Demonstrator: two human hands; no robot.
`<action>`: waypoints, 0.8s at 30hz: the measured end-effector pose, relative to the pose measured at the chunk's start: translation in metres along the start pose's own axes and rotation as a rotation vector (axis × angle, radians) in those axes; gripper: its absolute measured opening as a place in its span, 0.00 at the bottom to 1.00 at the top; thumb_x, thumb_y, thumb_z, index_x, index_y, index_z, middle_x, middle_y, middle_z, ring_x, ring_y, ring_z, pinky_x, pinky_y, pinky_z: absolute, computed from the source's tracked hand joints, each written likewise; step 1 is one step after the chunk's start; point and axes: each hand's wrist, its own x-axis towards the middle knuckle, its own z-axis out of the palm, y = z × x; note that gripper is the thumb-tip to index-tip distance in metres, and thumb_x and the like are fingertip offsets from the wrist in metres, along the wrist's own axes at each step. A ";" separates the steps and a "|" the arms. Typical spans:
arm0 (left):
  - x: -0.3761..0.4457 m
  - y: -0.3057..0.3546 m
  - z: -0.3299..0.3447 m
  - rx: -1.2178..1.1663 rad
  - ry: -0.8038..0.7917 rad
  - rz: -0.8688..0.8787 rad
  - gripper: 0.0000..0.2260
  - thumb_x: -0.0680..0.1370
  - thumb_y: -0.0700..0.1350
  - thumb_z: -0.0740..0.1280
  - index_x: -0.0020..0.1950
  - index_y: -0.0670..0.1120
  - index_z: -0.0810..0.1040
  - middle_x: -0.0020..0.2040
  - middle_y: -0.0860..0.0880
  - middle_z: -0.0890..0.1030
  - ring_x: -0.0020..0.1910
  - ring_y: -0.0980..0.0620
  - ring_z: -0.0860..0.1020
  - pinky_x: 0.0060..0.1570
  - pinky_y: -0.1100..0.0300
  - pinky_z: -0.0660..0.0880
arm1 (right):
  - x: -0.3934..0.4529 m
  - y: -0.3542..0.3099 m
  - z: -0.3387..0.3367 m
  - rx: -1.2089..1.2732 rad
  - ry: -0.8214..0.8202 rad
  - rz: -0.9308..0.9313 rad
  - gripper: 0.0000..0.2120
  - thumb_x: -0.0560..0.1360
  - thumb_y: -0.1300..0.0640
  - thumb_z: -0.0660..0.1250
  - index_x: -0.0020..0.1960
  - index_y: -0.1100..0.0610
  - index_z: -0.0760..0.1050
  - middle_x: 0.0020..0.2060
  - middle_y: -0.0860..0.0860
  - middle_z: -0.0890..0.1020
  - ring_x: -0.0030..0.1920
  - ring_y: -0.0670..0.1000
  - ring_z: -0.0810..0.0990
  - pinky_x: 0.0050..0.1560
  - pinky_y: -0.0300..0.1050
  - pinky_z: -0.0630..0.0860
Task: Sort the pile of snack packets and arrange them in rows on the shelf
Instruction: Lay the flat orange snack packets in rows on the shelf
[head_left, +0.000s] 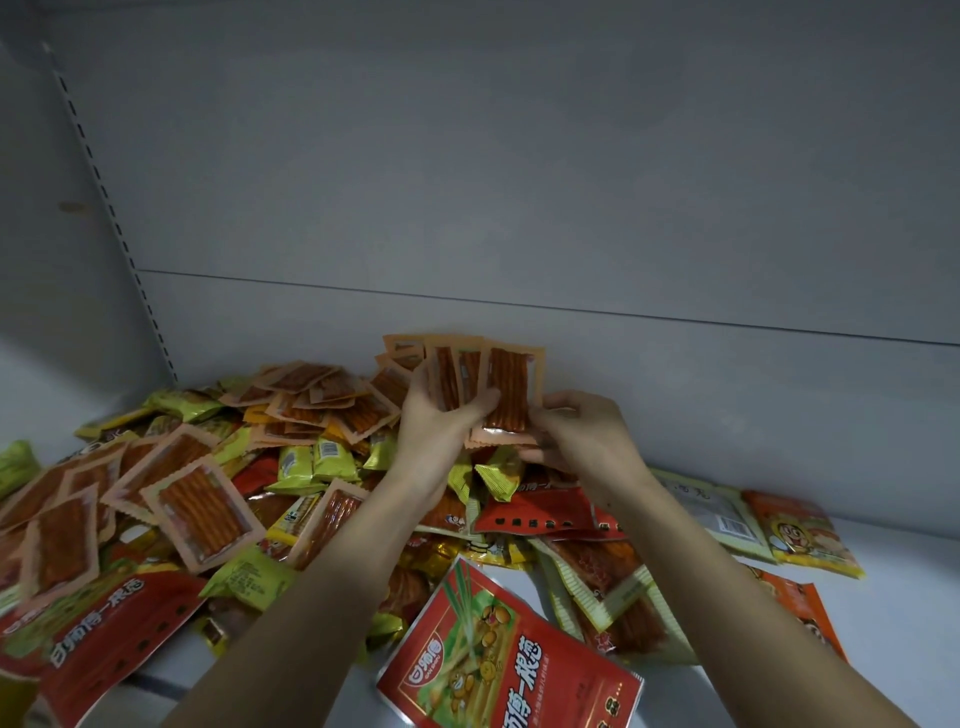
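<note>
Near: large red packet (511, 670) flat on white shelf (883, 551). Middle: mixed pile of snack packets (171, 493), spreading left. Above pile: left hand (436, 431) grasping upright fan of orange packets (467, 379); right hand (582, 436) pinching its rightmost packet. Far: grey back panel (519, 182).
</note>
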 end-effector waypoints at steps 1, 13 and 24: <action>0.000 -0.001 -0.002 0.013 0.007 0.001 0.28 0.69 0.44 0.79 0.66 0.56 0.73 0.61 0.50 0.83 0.61 0.46 0.81 0.62 0.38 0.76 | -0.001 0.000 0.000 -0.045 -0.005 -0.013 0.04 0.79 0.61 0.68 0.48 0.63 0.78 0.33 0.54 0.85 0.35 0.53 0.86 0.36 0.41 0.82; 0.002 -0.001 -0.031 -0.030 0.076 -0.016 0.28 0.69 0.35 0.78 0.64 0.52 0.73 0.61 0.49 0.83 0.62 0.49 0.81 0.65 0.40 0.74 | 0.030 0.025 -0.042 -1.084 -0.186 -0.132 0.19 0.73 0.52 0.74 0.62 0.52 0.78 0.57 0.49 0.81 0.55 0.50 0.79 0.51 0.43 0.75; -0.008 0.006 -0.038 -0.012 0.047 -0.009 0.28 0.71 0.31 0.76 0.68 0.47 0.72 0.58 0.50 0.84 0.59 0.52 0.82 0.66 0.44 0.75 | 0.028 0.027 -0.036 -0.883 0.247 -0.397 0.09 0.81 0.59 0.62 0.55 0.55 0.80 0.47 0.51 0.84 0.49 0.54 0.81 0.47 0.45 0.72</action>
